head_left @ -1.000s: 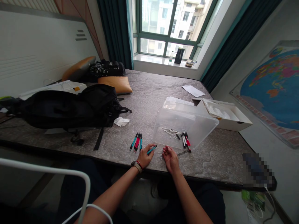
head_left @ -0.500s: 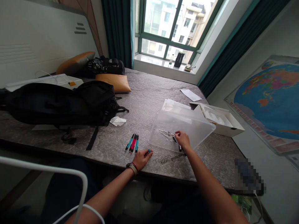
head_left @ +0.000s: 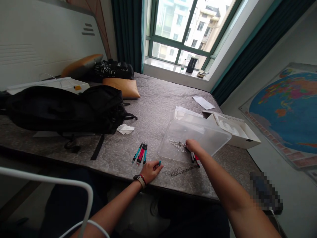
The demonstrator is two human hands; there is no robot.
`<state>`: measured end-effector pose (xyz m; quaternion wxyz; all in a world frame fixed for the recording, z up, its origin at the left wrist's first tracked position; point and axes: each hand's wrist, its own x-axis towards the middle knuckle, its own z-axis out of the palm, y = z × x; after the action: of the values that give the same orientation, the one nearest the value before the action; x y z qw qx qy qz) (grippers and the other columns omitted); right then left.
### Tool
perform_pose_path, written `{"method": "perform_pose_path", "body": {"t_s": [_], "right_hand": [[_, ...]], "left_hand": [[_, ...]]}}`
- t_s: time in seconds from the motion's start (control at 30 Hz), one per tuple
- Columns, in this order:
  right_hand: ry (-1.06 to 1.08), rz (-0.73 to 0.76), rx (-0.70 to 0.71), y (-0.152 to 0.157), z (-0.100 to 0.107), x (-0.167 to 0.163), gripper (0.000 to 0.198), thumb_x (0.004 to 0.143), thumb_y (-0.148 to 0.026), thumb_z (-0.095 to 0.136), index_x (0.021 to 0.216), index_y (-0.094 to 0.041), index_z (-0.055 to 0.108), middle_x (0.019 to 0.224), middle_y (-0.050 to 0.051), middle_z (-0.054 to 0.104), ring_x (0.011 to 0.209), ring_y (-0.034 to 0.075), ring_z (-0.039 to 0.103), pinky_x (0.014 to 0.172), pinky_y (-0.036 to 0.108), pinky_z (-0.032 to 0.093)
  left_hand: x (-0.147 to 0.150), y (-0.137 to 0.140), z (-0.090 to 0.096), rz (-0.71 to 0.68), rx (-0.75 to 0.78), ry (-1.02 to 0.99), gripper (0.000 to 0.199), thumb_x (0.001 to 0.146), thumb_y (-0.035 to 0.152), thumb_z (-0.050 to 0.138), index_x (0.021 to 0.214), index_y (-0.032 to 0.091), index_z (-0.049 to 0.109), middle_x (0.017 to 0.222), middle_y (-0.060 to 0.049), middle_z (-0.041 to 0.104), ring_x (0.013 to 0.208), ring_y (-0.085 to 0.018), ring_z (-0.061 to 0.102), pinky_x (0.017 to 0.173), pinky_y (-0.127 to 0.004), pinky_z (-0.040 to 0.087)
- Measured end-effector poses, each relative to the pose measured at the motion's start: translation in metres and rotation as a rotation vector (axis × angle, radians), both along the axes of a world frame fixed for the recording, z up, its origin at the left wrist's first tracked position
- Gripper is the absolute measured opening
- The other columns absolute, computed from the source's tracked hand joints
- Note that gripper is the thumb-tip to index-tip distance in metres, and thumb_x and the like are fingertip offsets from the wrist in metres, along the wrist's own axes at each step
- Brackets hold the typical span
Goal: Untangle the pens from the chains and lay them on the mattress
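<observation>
A window [head_left: 182, 44] with green frames lights the room from beyond the far edge of a grey quilted mattress [head_left: 153, 115], with a dark teal curtain [head_left: 128, 36] on its left side and a world map [head_left: 284, 105] on the wall to the right. Towards the mattress's left edge lies a large black backpack [head_left: 54, 109], with a tan cushion [head_left: 121, 88] just behind its right end and a crumpled white tissue [head_left: 125, 129] beside it.

The two hands are well apart. Near the middle of the near edge, the left hand [head_left: 150, 172] rests on the mattress, its fingers closed around a teal pen [head_left: 159, 163], of which only a short end shows. Just beyond that hand, to its left, a small group of teal and red pens [head_left: 141, 153] with black ends lies side by side, pointing roughly towards the near edge.

The right hand [head_left: 193, 145] reaches into a clear plastic bin [head_left: 210, 135] right of the middle, its fingertips at a loose heap of slim metallic parts [head_left: 178, 145]. Whether it grips any of them cannot be told. Under its wrist, by the bin's near rim, lie black, white and red pens [head_left: 197, 160], partly hidden. Right of the bin, near the mattress's right edge, stands an open white box [head_left: 250, 134].
</observation>
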<state>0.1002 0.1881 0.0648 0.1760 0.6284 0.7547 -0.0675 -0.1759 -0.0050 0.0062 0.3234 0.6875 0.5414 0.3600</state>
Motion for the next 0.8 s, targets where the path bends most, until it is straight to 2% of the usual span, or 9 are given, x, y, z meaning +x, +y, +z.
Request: {"method": "perform_pose_path", "body": {"t_s": [0.17,0.3,0.47,0.57,0.63,0.7,0.8], "right_hand": [[-0.017,0.029,0.04,-0.006,0.003,-0.005,0.026,0.086,-0.022,0.056,0.107,-0.015,0.071,0.108,0.019,0.069,0.098,0.026,0.066,0.081,0.03,0.046],[-0.013,0.046,0.047,-0.01,0.004,-0.01,0.024,0.087,-0.019,0.053,0.102,-0.016,0.072,0.106,0.019,0.07,0.099,0.026,0.066,0.082,0.031,0.046],[0.021,0.015,0.068,-0.006,0.008,-0.013,0.02,0.082,-0.015,0.059,0.095,-0.014,0.074,0.102,0.019,0.071,0.095,0.026,0.066,0.08,0.029,0.045],[0.062,-0.015,0.131,-0.008,0.015,-0.014,0.023,0.085,-0.021,0.056,0.1,-0.016,0.073,0.103,0.017,0.071,0.093,0.024,0.066,0.078,0.028,0.045],[0.232,-0.065,0.212,-0.021,0.018,-0.019,0.027,0.088,-0.028,0.053,0.102,-0.018,0.073,0.094,0.012,0.072,0.086,0.021,0.065,0.074,0.027,0.044],[0.619,-0.151,0.264,-0.047,0.019,-0.028,0.03,0.086,-0.039,0.056,0.097,-0.018,0.074,0.074,0.005,0.069,0.069,0.017,0.061,0.065,0.026,0.043],[1.249,-0.284,0.106,-0.103,0.015,-0.054,0.043,0.078,-0.052,0.064,0.097,-0.016,0.074,0.055,-0.002,0.054,0.046,0.011,0.043,0.046,0.024,0.031]], "left_hand": [[0.0,-0.001,0.001,-0.005,0.006,0.0,0.039,0.091,0.044,0.05,0.063,0.018,0.049,0.056,0.003,0.047,0.054,-0.01,0.044,0.055,-0.024,0.027],[0.0,-0.001,0.002,0.003,0.002,0.005,0.039,0.091,0.045,0.049,0.063,0.018,0.05,0.056,0.003,0.047,0.054,-0.011,0.044,0.055,-0.024,0.028],[0.0,-0.001,0.003,-0.005,0.003,0.006,0.039,0.092,0.045,0.049,0.063,0.018,0.049,0.056,0.003,0.047,0.054,-0.011,0.045,0.055,-0.024,0.028],[0.0,-0.001,0.002,-0.002,0.006,0.005,0.039,0.092,0.045,0.049,0.064,0.018,0.05,0.057,0.003,0.048,0.055,-0.011,0.046,0.055,-0.024,0.028],[0.0,0.0,0.002,0.002,0.004,0.006,0.039,0.092,0.045,0.049,0.064,0.018,0.051,0.057,0.003,0.049,0.055,-0.011,0.046,0.055,-0.024,0.029],[0.0,0.0,0.003,0.001,0.001,0.009,0.039,0.091,0.045,0.049,0.064,0.018,0.053,0.057,0.002,0.049,0.055,-0.011,0.046,0.055,-0.024,0.028],[0.0,-0.001,0.005,-0.01,0.002,0.016,0.04,0.091,0.046,0.05,0.063,0.018,0.054,0.056,0.002,0.049,0.054,-0.011,0.045,0.055,-0.024,0.028]]}}
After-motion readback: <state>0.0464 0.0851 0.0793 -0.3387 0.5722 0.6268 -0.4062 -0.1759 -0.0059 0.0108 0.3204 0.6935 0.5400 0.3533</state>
